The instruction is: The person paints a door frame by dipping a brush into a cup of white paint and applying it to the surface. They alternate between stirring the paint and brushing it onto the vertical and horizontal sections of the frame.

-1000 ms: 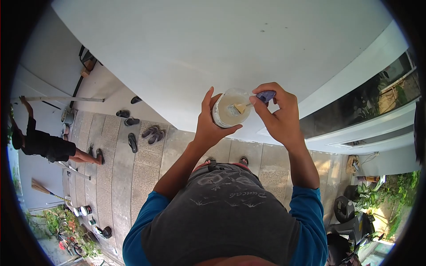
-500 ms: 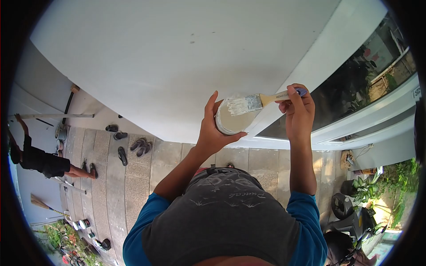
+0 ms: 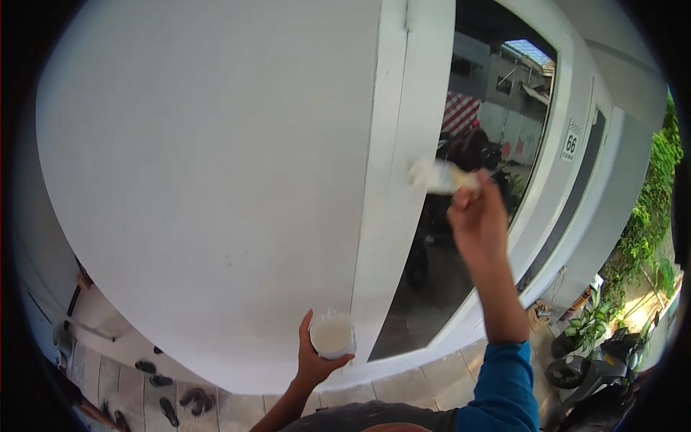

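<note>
My left hand [image 3: 314, 363] is wrapped round a round tub of pale paint [image 3: 332, 336], held low in front of the wall. The tub's rim is smeared with white. My right hand [image 3: 481, 216] grips a paintbrush [image 3: 440, 177] by its handle, raised well above the tub. The brush is blurred by motion, its white-coated bristles pointing left. In this view the bristles overlap the white window frame [image 3: 419, 108], beside the dark glass [image 3: 461, 237].
A large white wall [image 3: 216, 158] fills the left and middle. A plate numbered 66 [image 3: 571, 140] is fixed farther right. Several sandals [image 3: 168, 411] lie on the paved floor at lower left. A motorbike [image 3: 597, 367] and potted plants [image 3: 589, 325] stand at lower right.
My view has tilted up. My right hand has lifted the paintbrush away from the tub, up to the window frame. My left hand still holds the tub, now lower in view.
</note>
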{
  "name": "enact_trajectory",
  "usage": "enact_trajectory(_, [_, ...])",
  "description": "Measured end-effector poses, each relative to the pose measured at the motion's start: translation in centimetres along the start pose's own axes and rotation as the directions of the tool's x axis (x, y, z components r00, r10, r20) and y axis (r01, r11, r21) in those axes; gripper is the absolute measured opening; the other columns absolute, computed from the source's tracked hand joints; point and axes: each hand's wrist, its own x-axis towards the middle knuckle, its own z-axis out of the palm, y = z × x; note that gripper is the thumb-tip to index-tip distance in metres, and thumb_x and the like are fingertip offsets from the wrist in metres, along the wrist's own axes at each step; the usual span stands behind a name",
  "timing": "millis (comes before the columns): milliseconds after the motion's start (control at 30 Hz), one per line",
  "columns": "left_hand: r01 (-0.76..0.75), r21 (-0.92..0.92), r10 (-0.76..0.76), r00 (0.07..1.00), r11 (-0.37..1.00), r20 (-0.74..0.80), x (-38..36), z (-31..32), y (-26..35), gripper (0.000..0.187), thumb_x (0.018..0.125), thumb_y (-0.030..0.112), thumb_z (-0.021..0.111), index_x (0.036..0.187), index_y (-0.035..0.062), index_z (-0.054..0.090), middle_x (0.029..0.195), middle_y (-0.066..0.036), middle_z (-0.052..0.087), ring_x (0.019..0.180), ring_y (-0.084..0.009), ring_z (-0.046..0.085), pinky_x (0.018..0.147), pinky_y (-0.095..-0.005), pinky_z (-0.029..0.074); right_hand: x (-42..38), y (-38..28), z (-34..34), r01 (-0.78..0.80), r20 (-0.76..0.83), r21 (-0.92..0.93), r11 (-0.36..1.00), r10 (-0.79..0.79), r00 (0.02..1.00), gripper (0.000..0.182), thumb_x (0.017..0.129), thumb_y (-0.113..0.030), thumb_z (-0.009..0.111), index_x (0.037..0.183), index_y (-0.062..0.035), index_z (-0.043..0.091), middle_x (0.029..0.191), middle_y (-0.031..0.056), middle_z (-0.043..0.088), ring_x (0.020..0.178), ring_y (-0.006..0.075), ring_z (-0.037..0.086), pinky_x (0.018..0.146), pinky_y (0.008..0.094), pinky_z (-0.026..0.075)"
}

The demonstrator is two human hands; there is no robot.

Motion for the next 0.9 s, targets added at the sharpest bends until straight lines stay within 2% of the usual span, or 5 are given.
enact_trajectory(133, [0.026, 0.021, -0.026, 1.0, 0.999, 0.006, 0.4, 0.2, -0.8, 0.13, 0.061, 0.011, 0.098, 0.16, 0.0069, 0.014, 0.141, -0.018, 0.05, 0.131, -0.0296, 0.055, 0.109, -0.0452, 0.047, 12.4, -11.1, 4.4, 0.408, 0.207, -0.055, 0.911, -0.39, 0.897, 0.018, 0.102, -0.023, 0.066, 0.105, -0.0055, 0.065, 0.097, 0.0093, 0.075, 0.081, 0.0135, 0.07, 0.064, 0.0279, 0.052])
enact_trajectory(267, [0.027, -0.01, -0.027, 1.0, 1.0, 0.009, 1.0, -0.2, 0.0, 0.127, 0.064, 0.011, 0.098, 0.159, 0.0047, 0.014, 0.142, -0.018, 0.049, 0.13, -0.0299, 0.056, 0.108, -0.0445, 0.049, 21.6, -18.7, 13.4, 0.731, 0.166, -0.254, 0.634, -0.716, 0.679, 0.028, 0.102, -0.024, 0.066, 0.118, -0.0017, 0.065, 0.103, 0.0132, 0.076, 0.088, 0.0188, 0.071, 0.068, 0.0301, 0.052])
enact_trajectory(333, [0.008, -0.014, -0.008, 1.0, 1.0, -0.009, 1.3, -0.4, -0.5, 0.126, 0.064, 0.01, 0.097, 0.159, 0.0048, 0.014, 0.142, -0.018, 0.049, 0.13, -0.0299, 0.056, 0.108, -0.0444, 0.049, 26.5, -21.7, 16.3, 0.782, 0.193, -0.38, 0.494, -0.784, 0.589, 0.023, 0.101, -0.028, 0.062, 0.104, -0.0057, 0.06, 0.083, 0.0063, 0.071, 0.08, 0.0169, 0.069, 0.067, 0.0355, 0.051])
enact_trajectory(533, [0.015, -0.004, -0.015, 0.999, 1.0, -0.039, 1.3, -0.1, -0.6, 0.125, 0.065, 0.01, 0.097, 0.159, 0.0049, 0.015, 0.14, -0.018, 0.05, 0.129, -0.0298, 0.057, 0.107, -0.0443, 0.049, 29.8, -24.5, 21.6, 0.803, 0.288, -0.564, 0.192, -0.866, 0.409, 0.021, 0.102, -0.026, 0.062, 0.104, -0.0054, 0.058, 0.083, 0.0081, 0.071, 0.074, 0.0167, 0.068, 0.062, 0.0325, 0.053])
enact_trajectory(900, [0.007, 0.012, -0.006, 0.998, 1.0, -0.057, 1.2, 0.2, -1.0, 0.125, 0.064, 0.01, 0.097, 0.159, 0.0048, 0.016, 0.139, -0.018, 0.051, 0.128, -0.03, 0.057, 0.108, -0.044, 0.048, 31.9, -26.6, 20.6, 0.822, 0.386, -0.552, 0.143, -0.83, 0.404, 0.021, 0.101, -0.023, 0.061, 0.103, -0.0028, 0.058, 0.082, 0.0096, 0.071, 0.07, 0.0168, 0.067, 0.06, 0.0327, 0.054])
